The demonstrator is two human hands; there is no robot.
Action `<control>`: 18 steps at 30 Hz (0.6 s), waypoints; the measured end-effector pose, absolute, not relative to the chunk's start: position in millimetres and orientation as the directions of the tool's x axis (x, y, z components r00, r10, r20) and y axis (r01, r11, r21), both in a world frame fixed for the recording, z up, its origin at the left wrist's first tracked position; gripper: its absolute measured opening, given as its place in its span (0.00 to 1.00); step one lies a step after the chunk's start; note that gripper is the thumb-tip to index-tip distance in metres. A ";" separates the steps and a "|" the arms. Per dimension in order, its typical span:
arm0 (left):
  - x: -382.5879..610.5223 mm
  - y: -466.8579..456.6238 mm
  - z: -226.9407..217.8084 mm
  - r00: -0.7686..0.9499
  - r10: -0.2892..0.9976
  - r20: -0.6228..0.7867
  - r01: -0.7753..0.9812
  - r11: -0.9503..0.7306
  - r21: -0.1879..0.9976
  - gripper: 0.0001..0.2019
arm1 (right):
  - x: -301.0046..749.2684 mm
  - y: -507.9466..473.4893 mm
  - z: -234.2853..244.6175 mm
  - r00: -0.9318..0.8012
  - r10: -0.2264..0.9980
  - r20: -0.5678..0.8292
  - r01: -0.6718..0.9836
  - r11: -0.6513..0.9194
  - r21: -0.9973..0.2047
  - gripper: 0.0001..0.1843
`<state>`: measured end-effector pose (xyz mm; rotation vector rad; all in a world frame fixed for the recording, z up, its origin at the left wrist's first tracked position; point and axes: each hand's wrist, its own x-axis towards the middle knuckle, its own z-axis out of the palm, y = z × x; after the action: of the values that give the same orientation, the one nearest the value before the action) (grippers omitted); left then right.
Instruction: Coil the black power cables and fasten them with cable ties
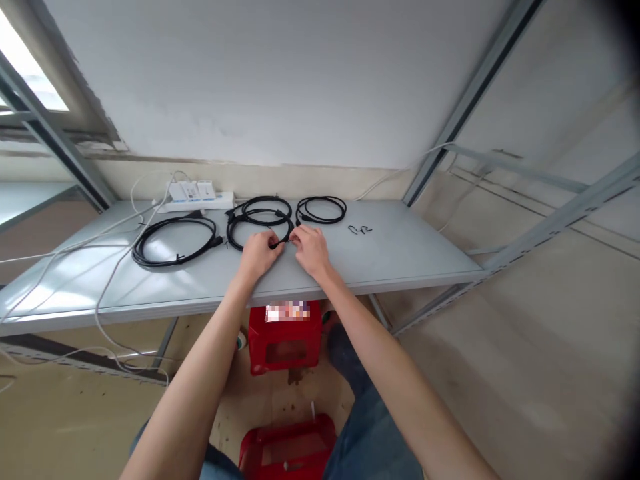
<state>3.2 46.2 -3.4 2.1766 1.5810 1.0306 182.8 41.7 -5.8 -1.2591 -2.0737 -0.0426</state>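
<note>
On the grey metal shelf (390, 257) lie several coiled black cables. My left hand (259, 255) is closed on the near edge of the middle coil (250, 223), pinching the cable. My right hand (311, 248) sits just to its right, fingers curled and pinching the same cable's loose end near the coil's right rim. A large coil (173, 241) lies to the left, another coil (321, 209) behind my right hand. Two small black twist ties (360, 230) lie to the right of my hands.
A white power strip (196, 198) with plugged adapters and white cords sits at the shelf's back left. Slanted metal frame posts (465, 107) rise at both sides. Red plastic stools (284, 333) stand under the shelf, by my legs.
</note>
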 end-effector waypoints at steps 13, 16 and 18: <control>1.4 49.8 -6.0 0.143 0.908 0.394 0.729 -0.366 0.578 0.07 | 185.4 37.1 -4.5 0.001 0.764 0.645 0.713 0.452 -0.536 0.13; 0.9 49.2 -5.6 0.146 0.907 0.394 0.717 -0.372 0.590 0.07 | 186.2 23.9 -1.3 0.031 0.764 0.645 0.703 0.441 -0.557 0.10; 0.4 48.9 -5.4 0.151 0.906 0.396 0.719 -0.375 0.586 0.08 | 197.6 13.9 1.4 -0.024 0.748 0.663 0.709 0.480 -0.516 0.10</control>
<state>0.4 48.9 -5.4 2.1708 1.5789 1.0450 197.6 13.9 1.4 -1.2437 -1.7460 0.0492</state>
